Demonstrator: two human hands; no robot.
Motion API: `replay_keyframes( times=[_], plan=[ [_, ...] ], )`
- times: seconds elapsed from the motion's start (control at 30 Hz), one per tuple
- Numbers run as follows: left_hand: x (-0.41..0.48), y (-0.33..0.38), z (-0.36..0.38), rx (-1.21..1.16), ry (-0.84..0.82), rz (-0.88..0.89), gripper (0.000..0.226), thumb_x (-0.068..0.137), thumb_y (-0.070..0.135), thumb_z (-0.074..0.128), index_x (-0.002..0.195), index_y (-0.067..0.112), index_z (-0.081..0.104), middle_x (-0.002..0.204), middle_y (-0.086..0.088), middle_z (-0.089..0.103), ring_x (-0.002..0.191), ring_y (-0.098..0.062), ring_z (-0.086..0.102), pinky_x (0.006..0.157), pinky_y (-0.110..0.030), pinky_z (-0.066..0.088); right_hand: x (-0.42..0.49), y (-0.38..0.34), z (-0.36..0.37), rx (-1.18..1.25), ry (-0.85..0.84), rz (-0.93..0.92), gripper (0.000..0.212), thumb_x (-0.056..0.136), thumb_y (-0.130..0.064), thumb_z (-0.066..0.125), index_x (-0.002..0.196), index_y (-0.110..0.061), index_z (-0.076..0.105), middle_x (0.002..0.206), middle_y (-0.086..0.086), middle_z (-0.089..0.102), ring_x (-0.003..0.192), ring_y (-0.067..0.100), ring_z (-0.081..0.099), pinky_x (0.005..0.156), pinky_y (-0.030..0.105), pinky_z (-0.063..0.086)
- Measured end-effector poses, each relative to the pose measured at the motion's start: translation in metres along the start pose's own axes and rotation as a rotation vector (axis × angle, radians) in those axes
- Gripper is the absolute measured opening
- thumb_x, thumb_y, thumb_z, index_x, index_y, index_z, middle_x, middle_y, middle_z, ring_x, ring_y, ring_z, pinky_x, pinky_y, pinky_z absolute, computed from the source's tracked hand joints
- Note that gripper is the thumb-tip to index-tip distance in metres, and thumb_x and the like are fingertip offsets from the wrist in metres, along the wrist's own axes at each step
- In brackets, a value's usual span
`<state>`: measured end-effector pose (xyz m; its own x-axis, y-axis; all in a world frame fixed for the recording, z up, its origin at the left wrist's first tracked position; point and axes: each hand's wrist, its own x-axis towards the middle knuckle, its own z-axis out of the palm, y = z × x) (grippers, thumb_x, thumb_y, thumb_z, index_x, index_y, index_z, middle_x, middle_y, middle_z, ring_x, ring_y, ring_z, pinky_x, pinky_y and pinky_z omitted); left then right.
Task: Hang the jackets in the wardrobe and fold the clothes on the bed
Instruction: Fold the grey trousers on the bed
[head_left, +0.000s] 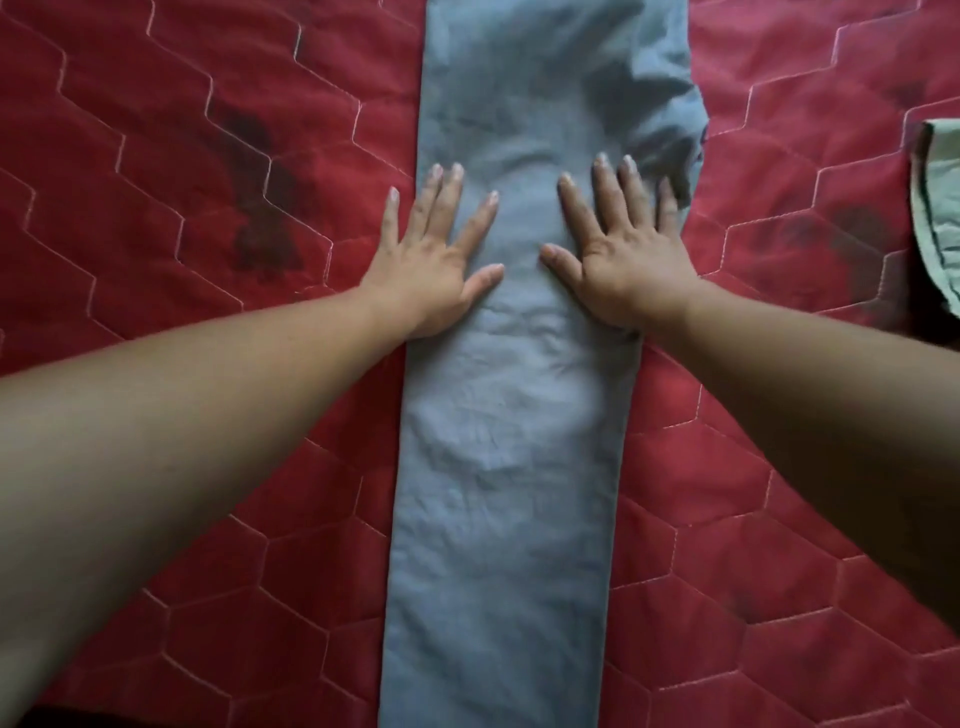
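A grey-blue garment (511, 467), folded into one long narrow strip, lies flat on the red quilted bedspread (182, 156) and runs from the near edge of the view to the top. My left hand (436, 254) presses flat on its left edge with the fingers spread; its outer fingers lie over the bedspread. My right hand (623, 244) presses flat on the right half of the strip, fingers straight and spread. The upper right of the garment is wider and wrinkled.
A pale green piece of clothing (940, 218) lies at the right edge of the view, partly cut off. The bedspread has a white stitched hexagon pattern and dark floral prints on both sides of the strip.
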<state>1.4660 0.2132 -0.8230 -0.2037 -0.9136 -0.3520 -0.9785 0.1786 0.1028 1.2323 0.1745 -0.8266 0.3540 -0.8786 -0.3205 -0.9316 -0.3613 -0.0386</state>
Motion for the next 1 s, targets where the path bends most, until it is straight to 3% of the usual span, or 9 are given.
replay_keyframes(
  times=[0.13,0.3,0.6,0.77,0.9,1.0],
  plan=[
    [-0.031,0.011,0.016,-0.04,0.07,-0.025,0.075,0.1,0.062,0.026,0.161,0.029,0.0,0.168,-0.014,-0.013,0.154,-0.031,-0.015,0.124,-0.056,-0.003,-0.029,-0.018,0.015,0.058,0.11,0.084,0.078,0.101,-0.065,0.019,0.164,-0.02,0.014,0.17,0.019,0.004,0.157,0.037,-0.001,0.124,0.061,0.001],
    [-0.149,0.046,0.07,0.005,0.116,0.066,0.073,0.099,0.059,0.031,0.161,0.025,0.015,0.168,-0.019,0.002,0.155,-0.037,0.0,0.122,-0.06,0.012,-0.14,-0.061,0.058,0.081,0.14,0.029,0.076,0.102,-0.061,0.03,0.162,-0.015,0.022,0.17,0.02,0.008,0.158,0.035,0.002,0.122,0.065,0.006],
    [-0.302,0.076,0.115,0.005,-0.006,0.171,0.078,0.093,0.067,0.037,0.161,0.031,0.019,0.167,-0.02,0.002,0.155,-0.039,0.002,0.12,-0.061,0.019,-0.324,-0.12,0.112,0.1,0.1,-0.004,0.075,0.101,-0.058,0.039,0.161,-0.014,0.028,0.169,0.022,0.011,0.157,0.039,0.008,0.122,0.062,0.019],
    [-0.347,0.079,0.127,-0.071,-0.053,0.114,0.081,0.091,0.067,0.037,0.161,0.031,0.017,0.168,-0.019,-0.004,0.155,-0.036,-0.005,0.123,-0.054,0.007,-0.377,-0.15,0.124,0.209,0.047,0.147,0.079,0.099,-0.056,0.04,0.162,-0.01,0.024,0.168,0.025,0.006,0.157,0.041,0.003,0.125,0.054,0.016],
    [-0.383,0.084,0.13,-0.14,-0.116,0.071,0.083,0.093,0.066,0.041,0.161,0.034,0.006,0.166,-0.015,-0.019,0.154,-0.033,-0.018,0.125,-0.049,-0.002,-0.423,-0.154,0.127,0.203,-0.06,0.096,0.081,0.099,-0.056,0.045,0.162,-0.01,0.022,0.169,0.024,-0.001,0.156,0.042,-0.001,0.126,0.053,0.014],
    [-0.41,0.096,0.125,-0.361,-0.135,-0.006,0.084,0.093,0.049,0.061,0.161,0.035,0.013,0.166,-0.006,-0.023,0.154,-0.024,-0.019,0.125,-0.041,-0.002,-0.452,-0.155,0.119,0.38,-0.088,0.114,0.075,0.098,-0.032,0.062,0.162,-0.016,0.025,0.17,0.019,-0.008,0.158,0.036,-0.002,0.126,0.044,0.013]
  ],
)
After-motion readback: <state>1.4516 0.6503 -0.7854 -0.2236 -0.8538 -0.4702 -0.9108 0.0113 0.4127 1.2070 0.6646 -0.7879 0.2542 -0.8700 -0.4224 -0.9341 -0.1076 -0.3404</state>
